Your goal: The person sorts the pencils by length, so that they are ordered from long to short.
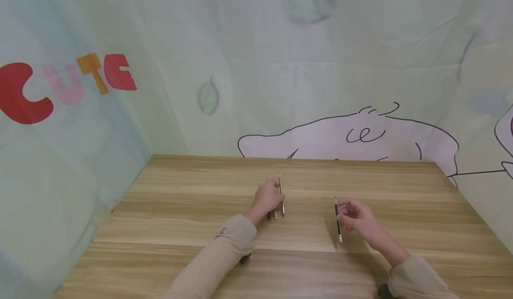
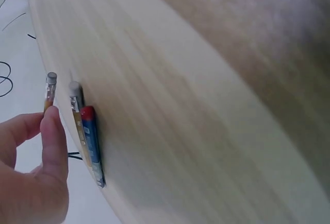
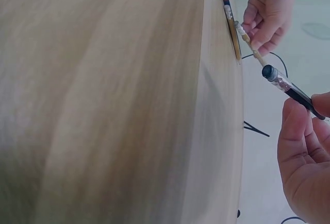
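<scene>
My left hand [image 1: 267, 197] is over the far middle of the table. Its thumb and fingertips pinch a gold-coloured pencil [image 1: 282, 201] near one side, and the silver ferrule and eraser end [image 2: 50, 86] stick out in the left wrist view. Beside that hand a yellowish pencil [image 2: 78, 112] and a dark blue pencil with a red end [image 2: 91, 139] lie side by side on the wood, partly hidden in the head view. Farther right, my right hand [image 1: 360, 221] pinches a black pencil [image 1: 338, 221], its eraser end [image 3: 269, 73] towards me and its tip pointing away.
The wood-grain table [image 1: 168, 219] ends at a pale printed curtain [image 1: 180, 67] along the back and left. Colourful letters and line drawings cover the curtain. Dark bands or devices [image 1: 245, 259] show beneath the sleeves.
</scene>
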